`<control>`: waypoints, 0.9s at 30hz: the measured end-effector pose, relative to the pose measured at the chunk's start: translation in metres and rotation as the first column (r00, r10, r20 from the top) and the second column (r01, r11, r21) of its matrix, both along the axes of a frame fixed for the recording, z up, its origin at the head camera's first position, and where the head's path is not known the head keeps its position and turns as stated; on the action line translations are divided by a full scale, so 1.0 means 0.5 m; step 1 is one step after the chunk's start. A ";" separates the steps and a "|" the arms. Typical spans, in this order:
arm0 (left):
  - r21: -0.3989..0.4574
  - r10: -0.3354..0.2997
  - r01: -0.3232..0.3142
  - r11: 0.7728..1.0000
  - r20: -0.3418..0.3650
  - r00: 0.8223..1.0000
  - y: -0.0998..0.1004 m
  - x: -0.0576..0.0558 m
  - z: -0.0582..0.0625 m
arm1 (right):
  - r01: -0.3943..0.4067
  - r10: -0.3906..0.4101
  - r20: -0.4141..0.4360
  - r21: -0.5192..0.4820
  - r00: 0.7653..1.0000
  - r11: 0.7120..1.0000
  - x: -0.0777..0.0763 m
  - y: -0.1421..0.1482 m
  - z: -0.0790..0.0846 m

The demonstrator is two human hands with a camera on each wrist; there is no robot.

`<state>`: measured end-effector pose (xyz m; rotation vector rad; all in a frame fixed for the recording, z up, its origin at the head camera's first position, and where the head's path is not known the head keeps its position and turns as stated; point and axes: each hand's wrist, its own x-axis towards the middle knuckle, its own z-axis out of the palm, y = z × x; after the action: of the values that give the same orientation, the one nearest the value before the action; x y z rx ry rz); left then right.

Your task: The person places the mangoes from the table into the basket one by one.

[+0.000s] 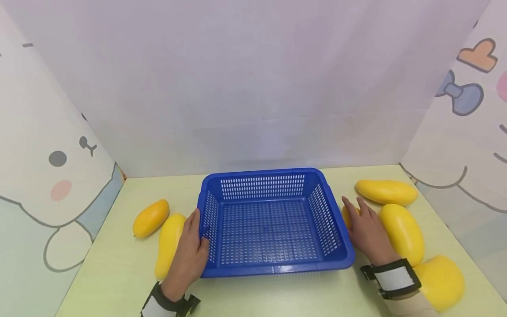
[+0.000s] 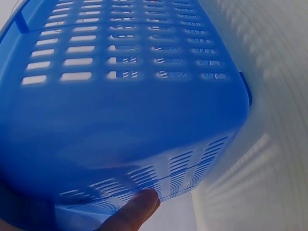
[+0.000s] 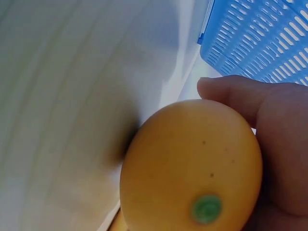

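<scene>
The step in hand looked like taking hold of a fruit with 1 hand while steadying the container with the other. The left hand (image 1: 188, 253) pinched the left side of the blue basket (image 1: 266, 231), its thumb over the rim and its fingers along the outside, so the gap between them was only the thickness of the wall. The right hand (image 1: 368, 233) lay over a small orange fruit (image 3: 187, 154) just outside the basket's right side; its fingers were loosely spread and 1 digit reached past the fruit, but I could not tell whether they gripped it or merely touched it. 3 larger yellow fruits lay nearby on the right, and 1 orange and 1 yellow fruit on the left, so all 6 visible fruits were outside the basket. The next move, I judged, called for the right fingers to settle securely round the smooth skin, clear of the rim, with the left hand bracing the basket.
</scene>
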<state>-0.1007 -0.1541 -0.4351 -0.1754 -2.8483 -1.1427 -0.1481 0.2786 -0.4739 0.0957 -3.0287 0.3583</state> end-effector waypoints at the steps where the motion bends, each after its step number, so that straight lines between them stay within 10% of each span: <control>1: 0.001 0.001 -0.001 1.000 0.002 1.000 0.000 0.000 0.000 | 0.005 -0.005 0.015 -0.005 1.000 1.000 -0.001 0.000 0.000; 27: 0.005 -0.001 0.001 1.000 0.002 1.000 0.002 0.003 0.004 | 0.020 -0.011 0.107 -0.082 0.994 0.996 -0.005 -0.002 0.005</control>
<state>-0.0994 -0.1532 -0.4333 -0.1754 -2.8475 -1.1510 -0.1506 0.2774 -0.4712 0.0492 -3.1122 0.5033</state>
